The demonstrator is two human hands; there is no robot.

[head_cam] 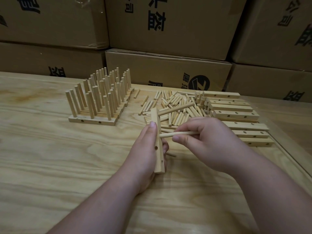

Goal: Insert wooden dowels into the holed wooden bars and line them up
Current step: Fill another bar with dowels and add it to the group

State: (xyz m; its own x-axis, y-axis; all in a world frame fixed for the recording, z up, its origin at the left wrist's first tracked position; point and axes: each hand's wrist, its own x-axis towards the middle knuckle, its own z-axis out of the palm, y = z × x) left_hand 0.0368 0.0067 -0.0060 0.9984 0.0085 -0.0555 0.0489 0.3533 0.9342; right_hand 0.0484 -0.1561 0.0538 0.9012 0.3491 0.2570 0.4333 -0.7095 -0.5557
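A: Near field. The left hand (148, 149) is curled round a holed bar (158, 142), held on edge above the counter (50, 166), its long axis running away from the viewer. One dowel (177, 110) already sits in its far end, projecting right.

B: Right side?

A: The right hand (207, 141) pinches a second dowel (179, 134) between thumb and fingers, its tip touching the bar's right face mid-length. Whether it has entered a hole, cannot tell.

B: Open room?

A: Bare counter to the left and toward the near edge. Just beyond the hands lie the loose dowels (172, 102); the blank bars (234, 114) are stacked right, near the counter's right edge.

B: Far left?

A: Finished bars (99, 105) in rows, side by side, dowels upright. Cardboard boxes (168, 70) stand behind the far edge.
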